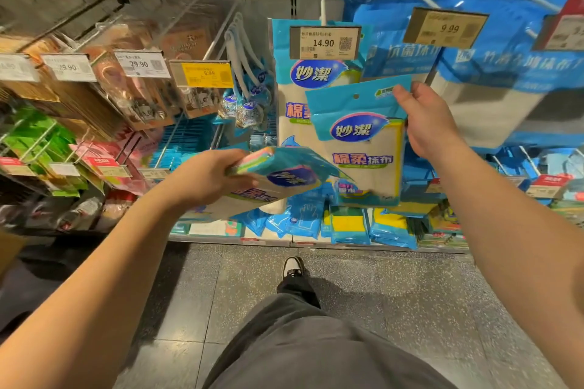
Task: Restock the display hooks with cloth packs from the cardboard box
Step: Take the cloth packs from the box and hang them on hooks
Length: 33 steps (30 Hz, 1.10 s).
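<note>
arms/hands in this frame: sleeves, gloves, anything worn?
Both forearms bare from the frame edge down, no sleeves in view. Left hand and right hand: no gloves, no watch, no wristband, no rings on the sides that show. No markings visible.

Raised pack: blue-topped cloth pack, upright, just before the hanging pack.
Stacked packs: tilted flat, lower left.

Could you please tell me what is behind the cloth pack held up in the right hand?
Behind the raised cloth pack hangs a matching pack under the 14.90 price tag. Its lower right part is covered.
</note>
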Each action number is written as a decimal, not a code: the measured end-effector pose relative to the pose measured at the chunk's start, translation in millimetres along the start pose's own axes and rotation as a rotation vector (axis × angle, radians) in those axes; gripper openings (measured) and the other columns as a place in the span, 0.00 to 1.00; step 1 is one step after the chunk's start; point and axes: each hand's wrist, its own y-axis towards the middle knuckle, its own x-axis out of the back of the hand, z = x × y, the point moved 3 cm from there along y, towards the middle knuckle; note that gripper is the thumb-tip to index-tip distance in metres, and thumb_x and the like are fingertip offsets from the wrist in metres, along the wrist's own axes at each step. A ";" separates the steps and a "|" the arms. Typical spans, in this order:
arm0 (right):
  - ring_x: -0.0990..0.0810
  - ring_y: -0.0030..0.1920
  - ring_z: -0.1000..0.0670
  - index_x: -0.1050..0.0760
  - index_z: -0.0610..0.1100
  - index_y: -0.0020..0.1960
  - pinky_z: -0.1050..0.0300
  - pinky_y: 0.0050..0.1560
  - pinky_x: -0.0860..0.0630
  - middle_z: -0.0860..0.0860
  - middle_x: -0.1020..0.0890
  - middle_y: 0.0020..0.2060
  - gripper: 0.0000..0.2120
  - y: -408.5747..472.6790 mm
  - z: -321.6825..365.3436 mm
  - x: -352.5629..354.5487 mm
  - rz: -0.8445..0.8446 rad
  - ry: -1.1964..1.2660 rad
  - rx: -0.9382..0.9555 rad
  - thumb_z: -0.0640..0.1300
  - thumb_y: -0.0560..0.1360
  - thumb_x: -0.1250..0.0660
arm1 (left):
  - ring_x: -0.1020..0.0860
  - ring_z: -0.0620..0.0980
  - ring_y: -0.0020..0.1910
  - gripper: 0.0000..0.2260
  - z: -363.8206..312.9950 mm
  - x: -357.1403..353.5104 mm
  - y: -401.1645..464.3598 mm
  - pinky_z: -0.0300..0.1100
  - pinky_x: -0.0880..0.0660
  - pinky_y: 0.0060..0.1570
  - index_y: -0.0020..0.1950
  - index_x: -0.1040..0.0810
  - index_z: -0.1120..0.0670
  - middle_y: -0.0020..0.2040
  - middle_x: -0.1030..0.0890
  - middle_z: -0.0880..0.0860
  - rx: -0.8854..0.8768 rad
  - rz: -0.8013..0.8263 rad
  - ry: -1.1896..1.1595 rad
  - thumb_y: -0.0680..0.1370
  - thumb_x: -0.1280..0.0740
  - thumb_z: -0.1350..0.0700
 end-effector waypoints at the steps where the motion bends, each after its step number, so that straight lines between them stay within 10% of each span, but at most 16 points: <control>1: 0.16 0.55 0.46 0.23 0.45 0.55 0.45 0.59 0.21 0.47 0.15 0.52 0.05 2.8 -0.3 -5.1 0.014 0.018 -0.011 0.44 0.82 0.37 | 0.22 0.52 0.43 0.10 -11.6 2.5 4.8 0.40 0.30 0.39 0.53 0.21 0.52 0.44 0.19 0.50 -0.031 0.017 0.043 0.77 0.27 0.49; 5: 0.18 0.58 0.45 0.24 0.43 0.58 0.43 0.63 0.23 0.45 0.16 0.55 0.07 10.2 -1.7 -32.5 0.096 0.093 -0.049 0.41 0.82 0.39 | 0.22 0.53 0.46 0.07 -56.6 11.4 28.4 0.47 0.26 0.44 0.49 0.25 0.48 0.45 0.22 0.48 -0.179 0.079 0.200 0.78 0.29 0.48; 12: 0.16 0.52 0.51 0.25 0.39 0.62 0.53 0.55 0.21 0.48 0.16 0.54 0.14 22.4 8.5 -51.6 0.102 -0.145 -0.054 0.47 0.82 0.36 | 0.23 0.56 0.62 0.13 -110.3 29.5 71.8 0.46 0.30 0.52 0.60 0.24 0.51 0.82 0.44 0.43 -0.306 0.071 0.401 0.79 0.32 0.46; 25: 0.21 0.34 0.70 0.28 0.43 0.59 0.75 0.34 0.29 0.57 0.20 0.44 0.06 17.7 27.0 -50.0 0.121 -0.087 -0.043 0.43 0.83 0.40 | 0.28 0.51 0.42 0.08 -121.8 48.1 69.9 0.43 0.34 0.44 0.56 0.24 0.50 0.83 0.58 0.45 -0.308 0.012 0.422 0.79 0.32 0.48; 33: 0.18 0.55 0.53 0.23 0.45 0.62 0.50 0.62 0.24 0.52 0.17 0.56 0.22 29.9 38.9 -55.4 0.084 -0.194 0.001 0.61 0.77 0.34 | 0.20 0.59 0.51 0.08 -123.2 72.9 73.4 0.47 0.30 0.48 0.52 0.23 0.52 0.83 0.57 0.46 -0.317 -0.046 0.417 0.78 0.29 0.50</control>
